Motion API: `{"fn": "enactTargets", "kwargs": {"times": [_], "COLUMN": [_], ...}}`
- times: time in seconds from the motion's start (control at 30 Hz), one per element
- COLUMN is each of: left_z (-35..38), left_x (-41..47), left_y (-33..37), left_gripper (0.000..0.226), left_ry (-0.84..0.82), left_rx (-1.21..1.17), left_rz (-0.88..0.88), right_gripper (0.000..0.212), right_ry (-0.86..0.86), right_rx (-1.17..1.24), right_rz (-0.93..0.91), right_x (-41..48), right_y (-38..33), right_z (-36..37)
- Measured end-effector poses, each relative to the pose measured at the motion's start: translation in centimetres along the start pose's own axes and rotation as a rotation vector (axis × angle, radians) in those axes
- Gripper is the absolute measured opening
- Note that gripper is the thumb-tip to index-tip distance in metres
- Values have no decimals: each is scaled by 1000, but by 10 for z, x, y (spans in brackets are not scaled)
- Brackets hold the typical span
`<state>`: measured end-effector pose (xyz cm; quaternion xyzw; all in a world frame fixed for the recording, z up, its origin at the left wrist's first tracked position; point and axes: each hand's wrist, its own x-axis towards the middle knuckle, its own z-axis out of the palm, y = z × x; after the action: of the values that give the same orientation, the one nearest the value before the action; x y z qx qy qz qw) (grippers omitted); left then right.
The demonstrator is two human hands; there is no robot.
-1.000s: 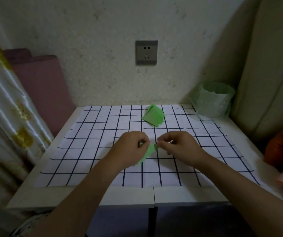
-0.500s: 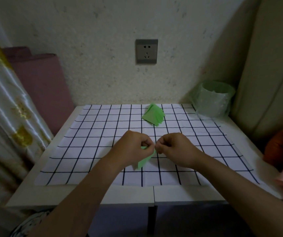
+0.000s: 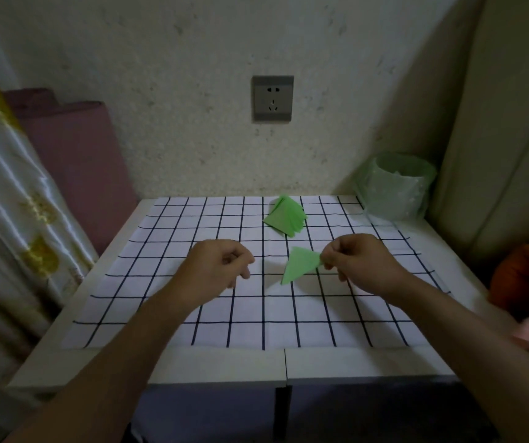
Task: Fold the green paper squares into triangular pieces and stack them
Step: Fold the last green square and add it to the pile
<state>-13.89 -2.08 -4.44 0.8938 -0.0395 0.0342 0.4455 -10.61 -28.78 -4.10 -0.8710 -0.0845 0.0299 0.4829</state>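
My right hand [image 3: 357,262] pinches one corner of a folded green paper triangle [image 3: 300,265], which hangs above the middle of the checked cloth [image 3: 256,302]. My left hand [image 3: 220,263] hovers to the left of the triangle with its fingers curled and nothing in them. A stack of green paper pieces [image 3: 285,215] lies further back on the cloth, near the wall.
A small bin lined with a green bag [image 3: 395,187] stands at the table's back right corner. A curtain [image 3: 7,219] and a pink cushion [image 3: 74,161] border the left side. An orange object [image 3: 528,276] sits off the right edge. A wall socket [image 3: 272,98] is above.
The hands have parted. My left hand has let go of the green paper, and my right hand has carried the folded triangle to the right.
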Motion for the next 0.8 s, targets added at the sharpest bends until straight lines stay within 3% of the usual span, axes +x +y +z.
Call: {"fn": "enactTargets", "kwargs": {"times": [0.2,0.3,0.4,0.5,0.6,0.67,0.73,0.8], "left_z": [31,34,37,39,37,36,37,39], "left_x": [-11,-9,-6,-2,4,3,2,2], "left_y": [32,31,27,23,9,6,7,5], "left_gripper": [36,36,24,17,11,12,14,13], "left_ry": [-178,-141,-134,-73,-36,-36,-2,0], "left_rx": [-535,-708,-728,-619,-85,145,264,258], "left_rz": [-355,-405,-400,-373,-122,28,126,159], "right_gripper": [8,6,20,25,44,56,40,13], "right_ry": [135,79,1,47,147,135,80,-9], "right_rx": [-169,-237,-289,-194,-323,-516,-593,-434], "right_rz": [-290,-527,-596,-503,-512,-504,-457,-358], "right_x": [-8,-10,-10,-6,-3,0,3,3], "right_y": [-3,-3,-3,-1,0,1,3,3], "right_z": [27,32,38,37,32,30,31,34]}}
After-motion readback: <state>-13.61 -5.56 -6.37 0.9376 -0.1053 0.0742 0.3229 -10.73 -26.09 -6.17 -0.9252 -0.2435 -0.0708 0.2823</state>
